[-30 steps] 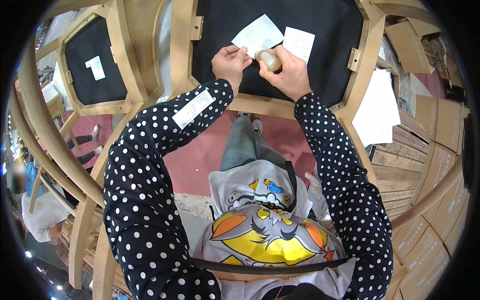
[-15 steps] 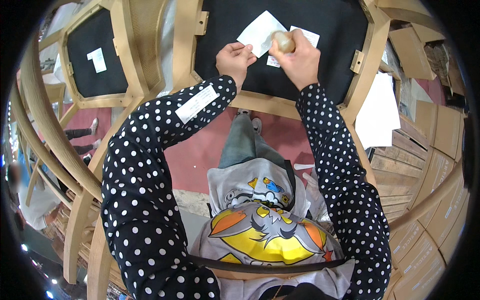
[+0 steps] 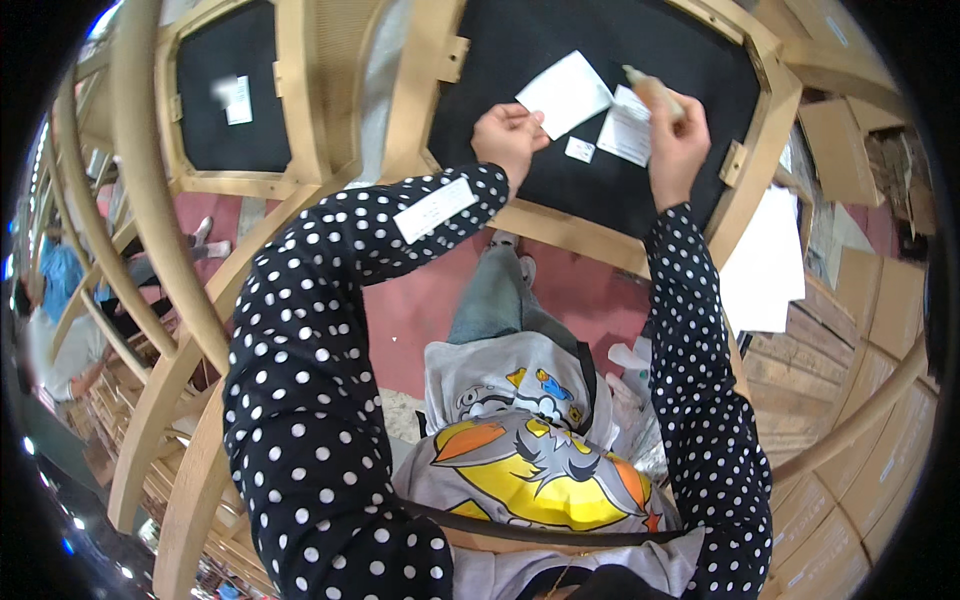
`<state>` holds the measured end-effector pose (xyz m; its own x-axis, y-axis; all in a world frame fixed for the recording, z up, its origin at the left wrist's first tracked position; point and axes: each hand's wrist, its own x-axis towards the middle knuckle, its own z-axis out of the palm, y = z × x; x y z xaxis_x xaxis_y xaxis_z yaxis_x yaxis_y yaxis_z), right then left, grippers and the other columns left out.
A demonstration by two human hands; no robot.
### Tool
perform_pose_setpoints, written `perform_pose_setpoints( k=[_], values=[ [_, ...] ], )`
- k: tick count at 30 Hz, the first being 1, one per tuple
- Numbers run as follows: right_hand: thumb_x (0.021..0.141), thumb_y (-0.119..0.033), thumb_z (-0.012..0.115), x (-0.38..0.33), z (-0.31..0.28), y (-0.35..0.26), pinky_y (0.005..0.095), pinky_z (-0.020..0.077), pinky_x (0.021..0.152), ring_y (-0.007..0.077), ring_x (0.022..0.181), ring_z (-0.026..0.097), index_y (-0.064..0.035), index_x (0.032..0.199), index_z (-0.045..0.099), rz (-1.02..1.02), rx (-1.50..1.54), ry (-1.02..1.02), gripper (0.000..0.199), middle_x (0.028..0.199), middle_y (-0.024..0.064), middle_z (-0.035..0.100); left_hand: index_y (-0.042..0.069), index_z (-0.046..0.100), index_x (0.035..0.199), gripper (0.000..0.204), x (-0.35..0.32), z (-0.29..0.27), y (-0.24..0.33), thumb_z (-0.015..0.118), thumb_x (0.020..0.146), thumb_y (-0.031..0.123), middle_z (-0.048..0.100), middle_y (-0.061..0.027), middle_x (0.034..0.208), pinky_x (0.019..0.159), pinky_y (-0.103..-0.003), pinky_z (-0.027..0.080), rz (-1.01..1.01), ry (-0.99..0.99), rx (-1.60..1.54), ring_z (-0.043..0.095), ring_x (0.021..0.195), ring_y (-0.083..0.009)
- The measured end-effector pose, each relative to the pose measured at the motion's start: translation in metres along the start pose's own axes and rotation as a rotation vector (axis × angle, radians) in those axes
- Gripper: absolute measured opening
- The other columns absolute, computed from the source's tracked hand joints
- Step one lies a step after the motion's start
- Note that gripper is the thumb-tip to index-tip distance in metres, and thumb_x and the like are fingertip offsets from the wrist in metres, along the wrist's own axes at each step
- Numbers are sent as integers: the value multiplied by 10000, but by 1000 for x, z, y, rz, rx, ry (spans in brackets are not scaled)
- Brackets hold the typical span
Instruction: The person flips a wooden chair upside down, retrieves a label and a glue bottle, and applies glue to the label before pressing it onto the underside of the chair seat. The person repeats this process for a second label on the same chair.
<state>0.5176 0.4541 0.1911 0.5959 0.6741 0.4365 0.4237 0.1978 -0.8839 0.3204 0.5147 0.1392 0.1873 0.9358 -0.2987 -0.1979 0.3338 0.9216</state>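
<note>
My left hand (image 3: 508, 143) pinches the lower left corner of a blank white slip of paper (image 3: 566, 96) between thumb and fingers, above a black fabric panel (image 3: 500, 50). In my right hand (image 3: 682, 150) is a small squeeze bottle (image 3: 654, 97) with a narrow nozzle and pale brown contents. Its nozzle points away and to the left, to the right of the slip and off it. Below the bottle, a white printed label (image 3: 624, 135) lies on the fabric, with a smaller label (image 3: 580, 150) to its left.
A wooden chair frame (image 3: 575, 232) with metal-coloured brackets borders the panel. Another frame with black fabric (image 3: 215, 140) stands at left, beside curved wooden chair parts (image 3: 165, 200). White sheets (image 3: 765, 265) and cardboard boxes (image 3: 865, 345) are at right. A person (image 3: 75, 345) is at far left.
My right hand has drawn the bottle off the slip toward the right and tilted it, uncovering more of the printed label. My left hand still pinches the slip. The whole view has shifted.
</note>
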Motion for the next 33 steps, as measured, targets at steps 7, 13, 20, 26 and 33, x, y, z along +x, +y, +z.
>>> perform_pose_setpoints(
  k=[7, 13, 20, 26, 33],
  values=[
    [1057, -214, 541, 20, -18, -7, 358, 501, 1015, 250, 1235, 609, 26, 1388, 497, 237, 301, -154, 411, 1319, 185, 617, -52, 641, 1034, 168, 12, 25, 17, 694, 884, 6, 708, -134, 880, 609, -339, 625, 186, 52, 39, 710, 717, -192],
    [1008, -32, 604, 41, -48, 7, 276, 474, 971, 142, 1109, 603, -25, 1283, 569, 362, 541, 33, 277, 1261, 68, 619, -69, 616, 1089, 227, 35, 55, 74, 720, 917, 37, 708, -117, 897, 639, -292, 615, 75, -81, -125, 698, 734, -152],
    [971, -11, 681, 47, -66, -16, 252, 486, 935, 124, 999, 589, -68, 972, 587, 0, 321, -16, 110, 1049, 43, 612, -51, 668, 1122, 252, 48, 54, 155, 747, 909, 58, 728, -100, 1015, 782, -240, 641, -318, -735, 0, 736, 851, -139],
    [981, -75, 690, 43, -62, -58, 250, 484, 890, 119, 936, 591, -11, 1301, 640, -21, 34, -86, 329, 1051, 50, 642, -21, 666, 1089, 228, 51, 47, 178, 747, 883, 32, 725, -110, 1074, 836, -269, 638, -397, -823, -63, 730, 928, -159],
    [984, -79, 678, 47, -63, -61, 261, 507, 897, 133, 989, 620, 12, 1319, 624, -50, 48, -102, 352, 1121, 81, 665, 15, 655, 1081, 209, 64, 50, 169, 727, 885, 26, 702, -99, 1148, 914, -325, 615, -483, -868, -195, 692, 1027, -172]
  ],
)
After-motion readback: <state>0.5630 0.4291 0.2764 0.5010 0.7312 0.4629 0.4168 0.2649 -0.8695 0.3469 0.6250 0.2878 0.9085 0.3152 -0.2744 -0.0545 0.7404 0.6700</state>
